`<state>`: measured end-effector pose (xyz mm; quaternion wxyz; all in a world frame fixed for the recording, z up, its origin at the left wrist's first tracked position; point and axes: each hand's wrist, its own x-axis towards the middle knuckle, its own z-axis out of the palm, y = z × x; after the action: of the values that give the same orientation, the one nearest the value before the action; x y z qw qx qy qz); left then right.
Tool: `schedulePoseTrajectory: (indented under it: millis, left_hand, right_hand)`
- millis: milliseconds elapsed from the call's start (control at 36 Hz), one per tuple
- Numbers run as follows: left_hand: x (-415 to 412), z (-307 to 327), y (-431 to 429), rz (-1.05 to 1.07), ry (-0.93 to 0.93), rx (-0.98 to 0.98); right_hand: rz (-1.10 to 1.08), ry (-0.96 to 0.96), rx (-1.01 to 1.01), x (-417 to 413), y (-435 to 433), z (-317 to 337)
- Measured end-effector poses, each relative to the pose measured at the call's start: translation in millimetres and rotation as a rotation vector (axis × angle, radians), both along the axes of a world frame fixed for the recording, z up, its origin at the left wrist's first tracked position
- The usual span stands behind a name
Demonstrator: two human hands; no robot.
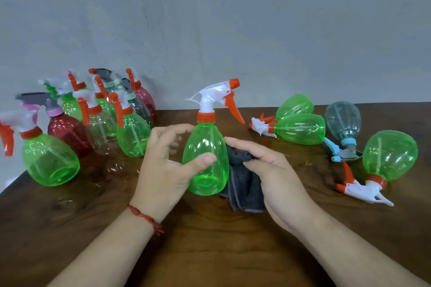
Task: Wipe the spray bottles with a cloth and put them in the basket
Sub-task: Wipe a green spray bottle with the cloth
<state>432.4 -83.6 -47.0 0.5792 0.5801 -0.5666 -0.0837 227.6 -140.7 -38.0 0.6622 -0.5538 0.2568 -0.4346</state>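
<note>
Under R hand (277, 175): cloth (243, 193) half-hidden

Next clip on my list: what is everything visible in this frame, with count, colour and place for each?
held spray bottle: one, green with white-and-orange trigger, upright at centre
cloth: one, dark grey, against the held bottle's right side
standing bottles: roughly ten, overlapping so the exact count is unclear; green, red, clear and grey-tinted; upright at the table's left rear
lying bottles: four, three green and one grey-blue, on their sides at the right
table: one, dark brown wood, under everything
wall: grey, behind the table
bracelet: one, red thread, on the left wrist
left hand: grips the held bottle's body
right hand: holds the cloth beside the bottle
</note>
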Motion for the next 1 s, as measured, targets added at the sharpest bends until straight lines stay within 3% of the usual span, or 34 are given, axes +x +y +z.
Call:
schedulePoseTrajectory:
  millis: [250, 361, 528, 667, 806, 1000]
  left_hand:
    - [1, 2, 44, 0.124, -0.108, 0.194]
    - [6, -9, 81, 0.121, -0.064, 0.225]
    - [34, -9, 111, 0.286, -0.114, 0.267]
    - [80, -5, 118, 0.433, -0.183, 0.359]
    - [121, 4, 119, 0.548, -0.239, 0.491]
    - [143, 10, 113, 0.608, -0.138, 0.538]
  right_hand:
    - [0.032, 0.158, -0.337, 14, 17, -8]
    - [0.054, 0.224, -0.433, 35, 38, -14]
    - [0.183, 0.304, -0.379, 77, 64, 2]
    - [0.102, 0.435, -0.43, 100, 71, 20]
    - [0.026, 0.422, -0.24, 93, 76, 35]
    - [-0.056, 0.424, -0.039, 68, 80, 43]
